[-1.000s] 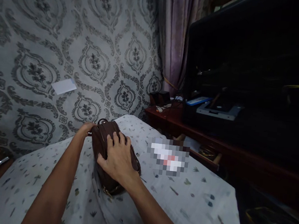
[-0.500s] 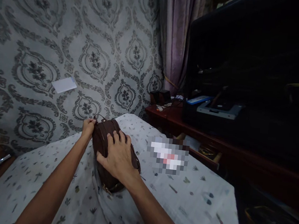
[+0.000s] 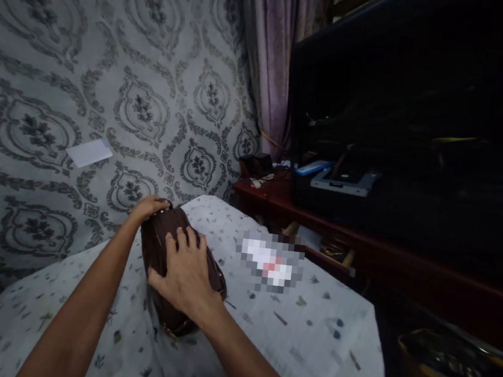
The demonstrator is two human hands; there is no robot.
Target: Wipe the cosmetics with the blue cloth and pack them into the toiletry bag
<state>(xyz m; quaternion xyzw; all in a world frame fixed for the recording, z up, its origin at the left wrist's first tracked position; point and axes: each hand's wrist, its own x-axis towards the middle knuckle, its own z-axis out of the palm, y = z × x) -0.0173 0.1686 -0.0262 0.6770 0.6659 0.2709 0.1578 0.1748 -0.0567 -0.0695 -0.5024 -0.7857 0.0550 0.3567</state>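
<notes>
A brown handbag (image 3: 161, 245) with gold-coloured zip fittings lies on a white patterned cloth. At its far end, my left hand (image 3: 148, 207) has its fingers closed on the bag's edge, near the zip; the exact part between the fingertips is too small to make out. My right hand (image 3: 185, 269) rests across the top of the bag, fingers spread and pressing on it, holding nothing. Part of the bag is hidden under this hand.
The cloth (image 3: 306, 346) covers the surface under the bag. Right of the bag is a blurred-out item (image 3: 270, 263). A partly open drawer (image 3: 324, 248) sits in a dark red desk (image 3: 389, 252), below a large black screen (image 3: 424, 111). Patterned wallpaper (image 3: 142, 109) rises behind.
The view has turned slightly right, so everything sits further left. My left hand has moved over the bag's far end, where a thin loop showed before. My right hand stays on the bag.
</notes>
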